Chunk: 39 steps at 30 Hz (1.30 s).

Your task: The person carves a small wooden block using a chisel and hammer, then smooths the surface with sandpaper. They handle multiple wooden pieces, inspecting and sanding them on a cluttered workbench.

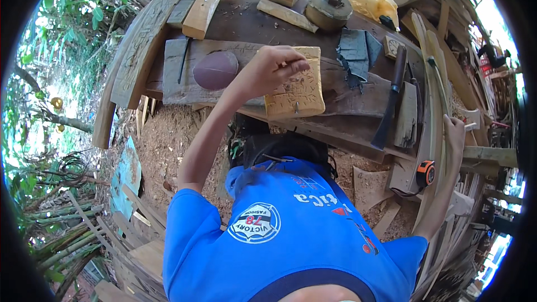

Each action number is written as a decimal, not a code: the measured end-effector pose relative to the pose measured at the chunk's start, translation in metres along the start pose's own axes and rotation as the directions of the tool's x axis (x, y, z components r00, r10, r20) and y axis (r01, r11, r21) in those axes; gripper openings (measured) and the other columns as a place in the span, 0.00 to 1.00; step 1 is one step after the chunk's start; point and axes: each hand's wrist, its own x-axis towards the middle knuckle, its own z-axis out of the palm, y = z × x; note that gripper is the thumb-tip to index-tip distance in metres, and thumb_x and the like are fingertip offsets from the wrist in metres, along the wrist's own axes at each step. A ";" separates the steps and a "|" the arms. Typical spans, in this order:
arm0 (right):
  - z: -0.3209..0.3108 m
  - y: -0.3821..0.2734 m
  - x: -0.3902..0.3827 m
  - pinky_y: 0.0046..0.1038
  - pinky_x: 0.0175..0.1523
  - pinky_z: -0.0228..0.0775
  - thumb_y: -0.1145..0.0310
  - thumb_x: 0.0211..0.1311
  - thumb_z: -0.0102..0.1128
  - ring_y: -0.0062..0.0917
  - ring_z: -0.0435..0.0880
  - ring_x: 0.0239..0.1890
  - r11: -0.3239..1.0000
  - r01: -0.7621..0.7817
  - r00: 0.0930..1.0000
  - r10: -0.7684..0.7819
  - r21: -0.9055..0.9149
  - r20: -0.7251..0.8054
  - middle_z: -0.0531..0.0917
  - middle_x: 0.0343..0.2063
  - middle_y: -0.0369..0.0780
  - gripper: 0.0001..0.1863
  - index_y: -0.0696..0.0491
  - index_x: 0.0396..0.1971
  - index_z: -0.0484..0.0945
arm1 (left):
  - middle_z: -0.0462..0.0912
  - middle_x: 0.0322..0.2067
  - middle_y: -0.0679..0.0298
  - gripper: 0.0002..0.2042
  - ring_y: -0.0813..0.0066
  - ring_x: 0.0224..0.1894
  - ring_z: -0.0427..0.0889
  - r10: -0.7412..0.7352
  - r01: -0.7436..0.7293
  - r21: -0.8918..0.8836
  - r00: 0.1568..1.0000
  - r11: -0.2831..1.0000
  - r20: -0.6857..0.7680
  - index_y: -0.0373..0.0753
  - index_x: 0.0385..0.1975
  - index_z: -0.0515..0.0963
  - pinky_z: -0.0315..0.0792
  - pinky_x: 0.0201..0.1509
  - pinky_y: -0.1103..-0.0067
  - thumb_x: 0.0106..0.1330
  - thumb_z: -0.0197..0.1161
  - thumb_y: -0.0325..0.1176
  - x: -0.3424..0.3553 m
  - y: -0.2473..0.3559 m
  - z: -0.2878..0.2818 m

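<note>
My left hand (pixel 274 72) is closed, its fingers curled together above a yellowish wooden block (pixel 293 106) with marks cut or drawn on its face. Whatever the fingers may hold is hidden. A small dark metal piece stands at the block's near edge. To the left of that hand lies a round brownish-purple disc (pixel 215 70), on a flat worn board (pixel 174 75). Far out to the right, my right hand (pixel 456 134) is against long thin wood strips (pixel 433 112), its fingers bent. A short white stick (pixel 470 126) shows by its fingertips; I cannot tell whether they touch it.
A machete-like knife (pixel 390 100) lies right of the block, near grey-blue cloth or sandpaper (pixel 355 53). A round metal can (pixel 329 10) and yellowish plastic bag (pixel 366 0) sit behind. An orange-black tape measure (pixel 425 173) is at right. Wood offcuts and shavings surround the bench.
</note>
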 end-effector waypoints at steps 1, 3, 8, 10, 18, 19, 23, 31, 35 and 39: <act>-0.006 -0.006 -0.007 0.30 0.33 0.67 0.56 0.57 0.52 0.26 0.78 0.26 1.000 0.005 0.999 -0.005 0.002 -0.037 0.79 0.21 0.44 0.22 0.62 0.36 0.77 | 0.79 0.29 0.61 0.08 0.76 0.34 0.77 0.029 -0.029 0.005 0.997 1.000 -0.066 0.32 0.33 0.77 0.69 0.38 0.80 0.62 0.56 0.31 -0.003 -0.001 -0.002; -0.020 -0.011 -0.024 0.30 0.31 0.65 0.56 0.58 0.51 0.23 0.75 0.22 1.000 0.010 0.993 -0.010 0.003 -0.120 0.78 0.18 0.41 0.21 0.63 0.33 0.77 | 0.79 0.31 0.62 0.08 0.77 0.34 0.76 0.097 -0.095 0.019 0.976 0.995 -0.196 0.31 0.34 0.76 0.69 0.38 0.81 0.64 0.53 0.30 -0.013 -0.002 -0.007; -0.039 -0.010 -0.092 0.19 0.17 0.60 0.53 0.64 0.45 0.15 0.66 0.12 0.715 0.061 0.997 -0.015 0.697 -0.072 0.67 0.13 0.33 0.20 0.58 0.40 0.69 | 0.73 0.24 0.65 0.07 0.81 0.30 0.74 -0.199 -0.062 -0.487 0.862 0.871 -0.466 0.33 0.34 0.70 0.69 0.36 0.82 0.67 0.45 0.28 -0.050 0.001 0.000; -0.028 -0.056 -0.133 0.17 0.13 0.59 0.53 0.65 0.43 0.14 0.66 0.11 0.361 0.112 0.985 -0.160 0.926 -0.057 0.65 0.12 0.32 0.22 0.56 0.46 0.64 | 0.62 0.18 0.73 0.04 0.88 0.22 0.66 -0.360 -0.060 -0.742 0.846 0.668 -0.393 0.34 0.33 0.69 0.64 0.27 0.87 0.66 0.45 0.26 -0.065 0.003 -0.003; 0.008 -0.222 -0.177 0.20 0.16 0.64 0.67 0.60 0.51 0.19 0.71 0.12 0.544 -0.049 0.838 -0.434 0.837 0.332 0.70 0.13 0.38 0.14 0.58 0.42 0.65 | 0.67 0.17 0.68 0.21 0.85 0.18 0.65 -0.487 0.449 -0.189 0.822 0.873 -0.297 0.32 0.38 0.68 0.58 0.20 0.84 0.54 0.63 0.42 -0.084 0.020 0.023; 0.007 -0.233 -0.179 0.21 0.17 0.64 0.69 0.59 0.52 0.20 0.72 0.13 0.657 -0.036 0.811 -0.421 0.753 0.406 0.71 0.13 0.39 0.13 0.59 0.41 0.66 | 0.70 0.18 0.67 0.21 0.84 0.19 0.67 -0.502 0.483 -0.144 0.798 0.864 -0.333 0.33 0.40 0.67 0.60 0.21 0.84 0.54 0.62 0.42 -0.089 0.018 0.030; 0.018 -0.237 -0.185 0.23 0.24 0.64 0.72 0.56 0.53 0.24 0.74 0.17 0.816 0.290 0.700 -0.537 0.501 0.470 0.73 0.16 0.44 0.15 0.61 0.42 0.66 | 0.79 0.22 0.57 0.21 0.75 0.22 0.76 -0.586 0.629 -0.013 0.716 0.777 -0.379 0.32 0.32 0.71 0.67 0.27 0.80 0.56 0.60 0.48 -0.094 0.012 0.046; 0.019 -0.252 -0.194 0.28 0.28 0.66 0.73 0.57 0.51 0.36 0.78 0.21 0.781 0.525 0.778 -0.601 0.337 0.181 0.74 0.18 0.47 0.19 0.60 0.48 0.62 | 0.67 0.14 0.69 0.22 0.84 0.20 0.63 -0.704 0.619 -0.355 0.682 0.701 -0.199 0.31 0.19 0.71 0.58 0.23 0.82 0.59 0.57 0.48 -0.098 0.014 0.049; 0.032 -0.241 -0.191 0.29 0.25 0.64 0.74 0.57 0.50 0.40 0.76 0.19 0.817 0.498 0.724 -0.576 0.290 0.380 0.73 0.16 0.48 0.18 0.60 0.47 0.61 | 0.67 0.14 0.69 0.20 0.84 0.20 0.62 -0.672 0.564 -0.395 0.704 0.725 -0.228 0.31 0.19 0.71 0.57 0.22 0.81 0.59 0.57 0.46 -0.093 0.015 0.051; 0.006 -0.250 -0.188 0.27 0.24 0.63 0.74 0.57 0.51 0.31 0.75 0.17 0.789 0.501 0.739 -0.604 0.357 0.299 0.72 0.15 0.46 0.17 0.60 0.46 0.63 | 0.68 0.13 0.67 0.21 0.82 0.18 0.64 -0.668 0.561 -0.389 0.707 0.730 -0.234 0.31 0.19 0.72 0.59 0.22 0.81 0.58 0.58 0.47 -0.098 0.010 0.052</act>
